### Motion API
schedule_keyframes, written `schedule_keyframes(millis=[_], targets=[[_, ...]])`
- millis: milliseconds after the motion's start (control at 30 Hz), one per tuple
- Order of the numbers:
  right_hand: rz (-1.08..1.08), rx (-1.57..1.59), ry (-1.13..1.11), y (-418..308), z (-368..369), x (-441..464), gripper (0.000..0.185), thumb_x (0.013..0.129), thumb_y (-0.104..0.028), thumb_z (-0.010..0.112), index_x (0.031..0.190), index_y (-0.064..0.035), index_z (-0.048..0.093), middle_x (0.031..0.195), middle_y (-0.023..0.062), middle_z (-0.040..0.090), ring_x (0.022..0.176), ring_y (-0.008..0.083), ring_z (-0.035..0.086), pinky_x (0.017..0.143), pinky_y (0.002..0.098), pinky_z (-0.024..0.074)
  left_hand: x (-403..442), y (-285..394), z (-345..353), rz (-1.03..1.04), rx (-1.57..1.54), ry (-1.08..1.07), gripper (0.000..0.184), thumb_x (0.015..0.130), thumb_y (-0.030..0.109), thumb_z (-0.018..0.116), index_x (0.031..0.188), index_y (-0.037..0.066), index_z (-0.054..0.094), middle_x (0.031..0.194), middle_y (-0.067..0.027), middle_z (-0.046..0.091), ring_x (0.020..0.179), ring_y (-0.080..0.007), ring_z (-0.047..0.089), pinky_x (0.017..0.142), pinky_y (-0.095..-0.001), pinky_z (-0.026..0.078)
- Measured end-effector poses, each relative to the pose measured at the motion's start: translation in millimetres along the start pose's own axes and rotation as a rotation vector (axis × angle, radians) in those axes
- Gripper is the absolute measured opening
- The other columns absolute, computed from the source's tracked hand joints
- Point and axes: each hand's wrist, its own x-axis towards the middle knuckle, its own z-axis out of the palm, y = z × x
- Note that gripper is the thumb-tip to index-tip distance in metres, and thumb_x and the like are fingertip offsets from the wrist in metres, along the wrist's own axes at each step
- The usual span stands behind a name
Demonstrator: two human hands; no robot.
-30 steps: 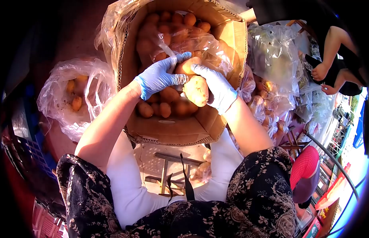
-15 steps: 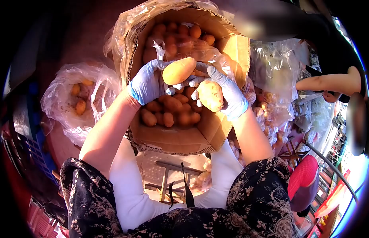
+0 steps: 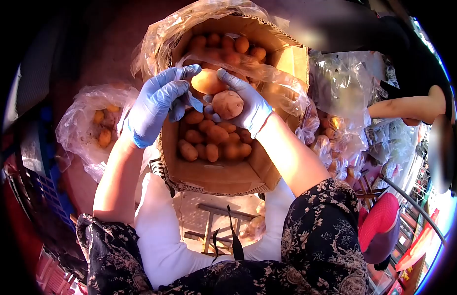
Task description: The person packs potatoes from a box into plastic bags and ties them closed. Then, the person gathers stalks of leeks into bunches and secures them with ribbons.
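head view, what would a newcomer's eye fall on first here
Probably the blue-gloved hands near the middle: the right hand holds a pale potato and a yellower potato, with the left hand close beside them. Next, the open cardboard box beneath, with many more potatoes inside. Then the bright pink mesh item at lower right, beside the dark floral sleeve.

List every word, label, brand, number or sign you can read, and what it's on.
Readable text: none.
Cardboard box, held potatoes, blue gloves: no lettering to be seen.
Red sheet at the right edge: any writing on it is too small and blurred to read.
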Motion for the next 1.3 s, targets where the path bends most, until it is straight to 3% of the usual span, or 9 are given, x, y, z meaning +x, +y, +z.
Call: schedule_keyframes(millis=[133,200,333,500,567,867,1133,1167,1300], targets=[[-0.230,0.065,0.197,-13.0,-8.4,49.6,0.038,0.085,-0.032,0.052,0.114,-0.0083,0.047,0.103,0.0089,0.054,0.082,0.0202,0.056,0.064,0.0344,0.0495,-2.5,0.8,0.1,0.037,-0.249,-0.069,0.046,0.083,0.019,0.047,0.125,0.000,0.041,0.059,0.0001,0.052,0.044,-0.0037,0.037,0.041,-0.0142,0.025],[-0.698,-0.249,0.383,-21.5,-50.3,88.5,0.036,0.083,-0.015,0.056,0.116,-0.0037,0.047,0.108,0.0083,0.054,0.095,0.0197,0.053,0.080,0.0364,0.0462,-0.6,5.9,-8.4,0.057,-0.410,-0.096,0.048,0.083,0.019,0.047,0.126,-0.003,0.039,0.055,0.0018,0.046,0.041,-0.0039,0.029,0.039,-0.0154,0.023],[-1.066,-1.949,0.725,-50.6,-59.8,16.7,0.057,0.076,-0.046,0.057,0.113,-0.0033,0.049,0.102,0.0180,0.057,0.094,0.0293,0.056,0.083,0.0354,0.0425,-0.3,5.0,-25.9,0.048,-0.506,-0.078,0.047,0.085,0.020,0.044,0.124,-0.005,0.039,0.053,0.0033,0.038,0.039,-0.0035,0.025,0.038,-0.0155,0.020],[-0.504,-2.768,0.572,-63.4,-48.1,-99.7,0.053,0.069,-0.034,0.064,0.113,-0.0063,0.050,0.081,0.0123,0.059,0.085,0.0287,0.056,0.078,0.0362,0.0422,-2.1,10.6,-28.9,0.005,-0.460,-0.071,0.047,0.085,0.020,0.043,0.123,-0.007,0.040,0.053,0.0042,0.038,0.039,-0.0032,0.025,0.039,-0.0158,0.020],[-0.331,-2.840,0.677,-57.5,-47.9,-118.7,0.045,0.069,-0.024,0.064,0.109,-0.0076,0.053,0.071,0.0088,0.057,0.074,0.0270,0.057,0.072,0.0361,0.0428,-2.6,11.0,-28.2,0.026,-0.391,-0.042,0.050,0.084,0.022,0.046,0.123,-0.008,0.039,0.053,0.0044,0.039,0.039,-0.0024,0.026,0.040,-0.0160,0.021],[-1.156,-2.538,0.695,-22.1,6.5,-190.0,0.031,0.062,-0.004,0.061,0.092,-0.0101,0.062,0.058,0.0046,0.047,0.059,0.0223,0.048,0.061,0.0347,0.0409,-51.5,57.5,-23.4,0.144,-0.168,-0.110,0.073,0.078,0.032,0.061,0.126,-0.014,0.030,0.052,0.0054,0.040,0.038,0.0012,0.030,0.038,-0.0134,0.021],[-0.832,-2.523,0.439,1.1,-36.4,-150.2,0.011,0.067,-0.012,0.063,0.075,-0.0076,0.060,0.055,0.0042,0.051,0.064,0.0247,0.053,0.061,0.0350,0.0378,-38.6,-9.4,-11.0,-0.203,-0.271,-0.219,0.067,0.076,0.033,0.063,0.121,-0.011,0.040,0.061,-0.0026,0.052,0.042,-0.0018,0.035,0.041,-0.0146,0.027],[-0.628,-2.492,0.441,3.0,-32.8,-150.7,0.011,0.069,-0.015,0.062,0.074,-0.0058,0.060,0.070,0.0075,0.057,0.074,0.0263,0.054,0.065,0.0362,0.0392,-39.7,-17.7,-10.4,-0.172,-0.273,-0.204,0.069,0.076,0.034,0.062,0.124,-0.010,0.037,0.057,-0.0007,0.048,0.042,-0.0024,0.035,0.041,-0.0146,0.026],[-0.975,-2.382,0.428,11.7,-24.4,-109.8,0.019,0.073,-0.022,0.058,0.069,-0.0041,0.056,0.090,0.0106,0.051,0.085,0.0262,0.050,0.070,0.0379,0.0424,-43.7,-20.3,-8.2,-0.197,-0.256,-0.233,0.069,0.078,0.033,0.059,0.128,-0.006,0.032,0.054,0.0021,0.044,0.041,-0.0027,0.031,0.041,-0.0152,0.024]])
